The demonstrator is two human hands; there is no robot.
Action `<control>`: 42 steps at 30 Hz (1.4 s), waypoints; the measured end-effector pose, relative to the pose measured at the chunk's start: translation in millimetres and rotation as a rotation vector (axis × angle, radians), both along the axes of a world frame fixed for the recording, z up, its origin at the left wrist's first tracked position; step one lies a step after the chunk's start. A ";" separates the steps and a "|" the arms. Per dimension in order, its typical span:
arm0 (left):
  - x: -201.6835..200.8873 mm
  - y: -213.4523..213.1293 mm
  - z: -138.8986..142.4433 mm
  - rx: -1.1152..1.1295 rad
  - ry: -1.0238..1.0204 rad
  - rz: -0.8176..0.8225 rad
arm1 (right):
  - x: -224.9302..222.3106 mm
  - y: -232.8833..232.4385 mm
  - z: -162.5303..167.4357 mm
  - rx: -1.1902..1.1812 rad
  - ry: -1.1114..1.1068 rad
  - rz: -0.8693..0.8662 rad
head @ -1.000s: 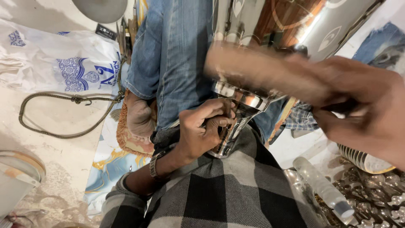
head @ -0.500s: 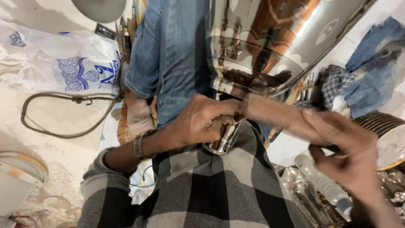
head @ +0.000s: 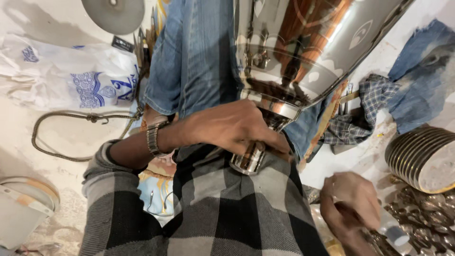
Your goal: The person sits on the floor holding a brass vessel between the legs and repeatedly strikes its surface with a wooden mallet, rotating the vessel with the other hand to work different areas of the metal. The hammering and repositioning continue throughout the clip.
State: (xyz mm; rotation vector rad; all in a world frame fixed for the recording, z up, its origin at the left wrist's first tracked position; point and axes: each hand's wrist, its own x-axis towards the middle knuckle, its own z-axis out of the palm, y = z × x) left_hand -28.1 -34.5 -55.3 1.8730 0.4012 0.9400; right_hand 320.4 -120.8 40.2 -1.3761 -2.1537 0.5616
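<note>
1. The left hand [head: 232, 128] has its fingers [head: 265, 140] wrapped around the narrow stem [head: 250, 159] of a big shiny metal cup [head: 303, 52], so they are closed on it; a metal watch [head: 154, 137] sits on this wrist.
2. The cup rises up and away from the fingers, its wide polished bowl lies over the blue jeans [head: 194, 57] of the person.
3. Under the fingers is the grey and black checked cloth [head: 222, 213] on the lap.
4. The right hand [head: 350, 204] is low, to the right of the stem, curled around a small thing; what it holds I cannot tell.
5. Just beside this hand lie many small shiny metal pieces [head: 426, 218], and above them a stack of round metal plates [head: 422, 154].
6. The floor [head: 66, 137] is pale and worn. Far left of the fingers lie a brown rope [head: 61, 116] and a white plastic bag [head: 61, 76].
7. A blue cloth [head: 422, 71] and a checked rag [head: 365, 109] lie to the right of the cup
</note>
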 end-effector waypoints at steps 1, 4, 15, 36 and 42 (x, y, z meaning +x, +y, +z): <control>-0.2 2.0 -0.6 0.080 -0.066 0.012 | -0.2 -3.1 -1.9 0.021 0.005 -0.014; -4.6 5.8 -1.2 0.047 -0.045 -0.094 | -0.3 -5.9 -6.9 0.056 -0.021 0.059; 15.6 -55.4 35.5 -0.776 -0.458 0.781 | -41.2 75.4 -16.8 -0.212 0.200 0.051; 39.7 -57.2 31.0 -0.644 -0.383 1.033 | -163.3 275.4 89.6 -0.718 -0.824 0.792; 46.0 -60.4 37.8 -0.807 -0.481 1.071 | -161.1 271.6 88.3 -0.734 -0.709 0.636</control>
